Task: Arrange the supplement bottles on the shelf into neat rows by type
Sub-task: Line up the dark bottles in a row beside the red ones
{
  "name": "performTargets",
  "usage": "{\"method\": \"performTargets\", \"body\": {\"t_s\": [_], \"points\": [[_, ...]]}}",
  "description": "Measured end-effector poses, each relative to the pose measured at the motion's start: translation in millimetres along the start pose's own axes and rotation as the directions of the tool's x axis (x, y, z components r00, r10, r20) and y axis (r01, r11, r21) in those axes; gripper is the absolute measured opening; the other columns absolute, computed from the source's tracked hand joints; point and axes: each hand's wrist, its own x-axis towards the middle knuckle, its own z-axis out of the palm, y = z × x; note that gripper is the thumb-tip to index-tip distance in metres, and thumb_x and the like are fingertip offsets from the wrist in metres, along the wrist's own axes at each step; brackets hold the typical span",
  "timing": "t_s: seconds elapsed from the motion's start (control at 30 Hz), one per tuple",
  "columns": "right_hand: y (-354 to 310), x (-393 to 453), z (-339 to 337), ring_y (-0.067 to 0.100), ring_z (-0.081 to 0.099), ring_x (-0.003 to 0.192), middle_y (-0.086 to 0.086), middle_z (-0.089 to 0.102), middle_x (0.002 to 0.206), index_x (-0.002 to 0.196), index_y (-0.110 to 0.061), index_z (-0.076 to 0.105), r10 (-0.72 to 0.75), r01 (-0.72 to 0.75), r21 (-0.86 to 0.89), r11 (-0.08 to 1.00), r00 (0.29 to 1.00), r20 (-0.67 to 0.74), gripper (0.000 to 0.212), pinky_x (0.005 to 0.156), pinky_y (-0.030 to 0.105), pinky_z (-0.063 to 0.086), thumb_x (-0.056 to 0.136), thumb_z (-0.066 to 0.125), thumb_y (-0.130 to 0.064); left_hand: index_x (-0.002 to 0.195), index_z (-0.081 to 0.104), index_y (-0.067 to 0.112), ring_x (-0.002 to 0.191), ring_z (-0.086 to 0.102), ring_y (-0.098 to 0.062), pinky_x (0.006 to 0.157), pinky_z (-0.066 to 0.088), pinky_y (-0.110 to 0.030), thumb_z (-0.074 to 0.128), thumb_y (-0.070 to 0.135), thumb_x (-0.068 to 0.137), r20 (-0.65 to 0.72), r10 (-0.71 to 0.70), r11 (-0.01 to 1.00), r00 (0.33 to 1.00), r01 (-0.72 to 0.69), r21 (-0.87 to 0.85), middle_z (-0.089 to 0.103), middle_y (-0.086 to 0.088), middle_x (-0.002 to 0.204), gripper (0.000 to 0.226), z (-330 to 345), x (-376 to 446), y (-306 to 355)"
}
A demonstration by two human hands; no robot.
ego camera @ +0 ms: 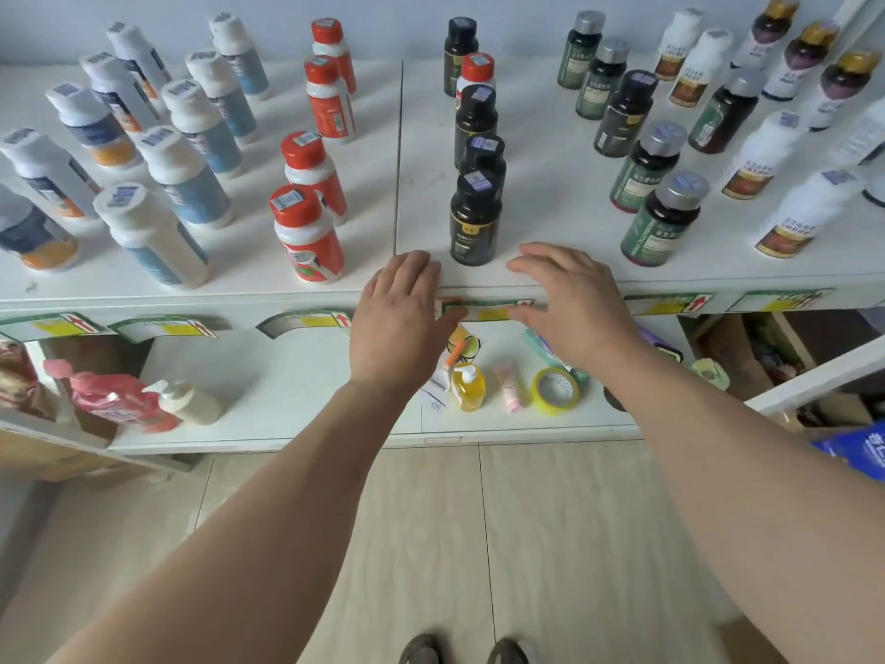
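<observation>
Rows of supplement bottles stand on the white shelf (550, 218). White bottles with blue and orange labels (187, 179) fill the left. A row of red-capped bottles (306, 232) runs beside them. In the middle stands a line of black bottles (475, 218), with one red-capped bottle (476, 71) among them near the back. Green-labelled bottles with grey caps (661, 222) and white bottles with brown labels (799, 218) stand at the right. My left hand (402, 309) and my right hand (570, 299) hover open at the shelf's front edge, either side of the nearest black bottle, holding nothing.
Price tags (306, 323) line the shelf's front edge. The lower shelf (287, 376) holds a red pouch (115, 400), pump bottles (467, 385), a tube and a roll of yellow tape (558, 393). Dark bottles with gold caps (809, 55) stand far right. Tiled floor lies below.
</observation>
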Motion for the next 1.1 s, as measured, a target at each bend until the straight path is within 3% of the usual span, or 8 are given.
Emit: {"method": "performTargets", "body": {"t_s": [0.3, 0.47, 0.53, 0.8, 0.9, 0.97, 1.03, 1.1], "points": [[-1.3, -2.9, -0.5, 0.019, 0.041, 0.131, -0.006, 0.047, 0.146, 0.132, -0.022, 0.058, 0.000, 0.000, 0.019, 1.000, 1.000, -0.007, 0.049, 0.106, 0.032, 0.025, 0.085, 0.072, -0.030, 0.132, 0.056, 0.008, 0.133, 0.044, -0.027, 0.111, 0.031, -0.036, 0.062, 0.045, 0.088, 0.017, -0.004, 1.000, 1.000, 0.005, -0.015, 0.053, -0.007, 0.140, 0.058, -0.1, 1.0, -0.9], [-11.9, -1.8, -19.6, 0.018, 0.041, 0.135, -0.002, 0.045, 0.148, 0.135, -0.016, 0.055, 0.058, -0.071, 0.113, 0.991, 0.992, 0.110, 0.056, 0.113, 0.034, 0.028, 0.085, 0.072, -0.034, 0.142, 0.044, 0.014, 0.142, 0.029, -0.020, 0.117, 0.020, -0.032, 0.055, 0.046, 0.092, 0.169, -0.063, 0.996, 0.984, 0.073, -0.053, 0.039, -0.001, 0.151, 0.061, -19.5, 6.7, 6.8], [-20.0, 1.5, -33.5, 0.019, 0.042, 0.135, 0.000, 0.047, 0.147, 0.136, -0.014, 0.054, 0.091, -0.107, 0.169, 0.980, 0.991, 0.101, 0.055, 0.113, 0.034, 0.030, 0.088, 0.068, -0.036, 0.143, 0.042, 0.015, 0.141, 0.031, -0.019, 0.116, 0.024, -0.033, 0.055, 0.047, 0.092, 0.233, -0.093, 0.990, 0.968, 0.115, -0.079, 0.039, 0.000, 0.151, 0.062, -30.6, 12.0, 11.3], [-60.7, 52.3, -85.3, 0.018, 0.054, 0.121, 0.002, 0.058, 0.133, 0.134, -0.017, 0.054, 0.170, -0.185, 0.389, 0.903, 0.983, 0.073, 0.055, 0.100, 0.032, 0.042, 0.088, 0.065, -0.045, 0.150, 0.025, 0.022, 0.131, 0.045, -0.022, 0.102, 0.040, -0.037, 0.064, 0.041, 0.087, 0.432, -0.315, 0.843, 0.845, 0.459, -0.281, 0.042, 0.001, 0.149, 0.076, -53.0, 43.4, 25.1], [-67.7, 67.2, -79.8, 0.021, 0.060, 0.106, -0.001, 0.064, 0.116, 0.116, -0.022, 0.062, 0.204, -0.237, 0.333, 0.913, 0.970, 0.133, 0.046, 0.085, 0.034, 0.048, 0.082, 0.067, -0.052, 0.149, 0.026, 0.026, 0.127, 0.049, -0.022, 0.098, 0.045, -0.038, 0.065, 0.040, 0.084, 0.458, -0.323, 0.799, 0.828, 0.498, -0.337, 0.046, 0.003, 0.145, 0.076, -47.3, 51.5, 26.7], [-70.0, 72.3, -74.2, 0.020, 0.060, 0.095, -0.004, 0.064, 0.102, 0.105, -0.024, 0.063, 0.231, -0.263, 0.280, 0.923, 0.962, 0.143, 0.042, 0.074, 0.034, 0.047, 0.078, 0.067, -0.056, 0.137, 0.038, 0.030, 0.115, 0.057, -0.023, 0.085, 0.048, -0.036, 0.065, 0.041, 0.081, 0.444, -0.314, 0.787, 0.839, 0.491, -0.372, 0.057, 0.004, 0.131, 0.062, -43.1, 58.3, 29.9], [-70.7, 75.9, -69.3, 0.021, 0.058, 0.094, -0.002, 0.062, 0.102, 0.107, -0.023, 0.063, 0.248, -0.279, 0.253, 0.927, 0.958, 0.148, 0.042, 0.076, 0.035, 0.048, 0.079, 0.068, -0.054, 0.121, 0.045, 0.032, 0.098, 0.061, -0.021, 0.072, 0.045, -0.031, 0.064, 0.041, 0.080, 0.421, -0.300, 0.779, 0.856, 0.474, -0.409, 0.065, 0.006, 0.112, 0.046, -41.5, 65.7, 32.7], [-70.4, 76.6, -69.6, 0.022, 0.058, 0.096, 0.000, 0.062, 0.104, 0.109, -0.022, 0.064, 0.253, -0.289, 0.268, 0.919, 0.954, 0.162, 0.042, 0.080, 0.036, 0.049, 0.080, 0.068, -0.052, 0.118, 0.049, 0.032, 0.090, 0.059, -0.018, 0.070, 0.042, -0.028, 0.065, 0.040, 0.081, 0.417, -0.276, 0.767, 0.866, 0.460, -0.447, 0.066, 0.008, 0.105, 0.041, -42.1, 66.7, 32.7]]}}
